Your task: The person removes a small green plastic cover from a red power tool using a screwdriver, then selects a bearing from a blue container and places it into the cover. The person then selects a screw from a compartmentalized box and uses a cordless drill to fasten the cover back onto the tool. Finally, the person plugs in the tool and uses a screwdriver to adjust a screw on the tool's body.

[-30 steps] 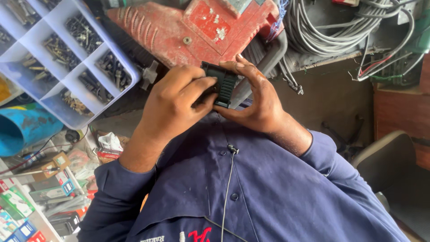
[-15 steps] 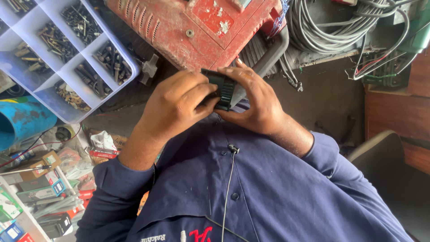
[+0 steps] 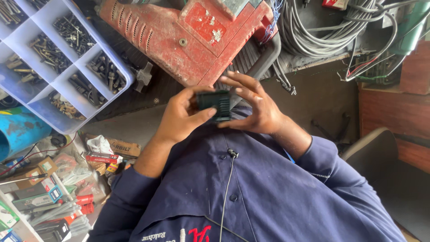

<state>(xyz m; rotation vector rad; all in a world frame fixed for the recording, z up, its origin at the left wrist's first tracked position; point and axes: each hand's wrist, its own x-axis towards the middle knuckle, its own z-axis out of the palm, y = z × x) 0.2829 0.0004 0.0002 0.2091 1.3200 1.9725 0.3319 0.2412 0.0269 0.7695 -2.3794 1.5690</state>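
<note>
Left hand (image 3: 181, 118) & right hand (image 3: 255, 107) pinch small black ribbed part (image 3: 215, 105) btwn fingertips.

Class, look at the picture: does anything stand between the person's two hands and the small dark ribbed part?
Nothing visible does. The left hand and the right hand both touch the small dark ribbed part, holding it directly between their fingers.

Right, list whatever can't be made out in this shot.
Head view only:
- Small black ribbed part: its underside is covered by the left hand and right hand.
- Red power tool: cut off by the top edge.
- Divided tray: its fasteners are too small to identify.
</note>
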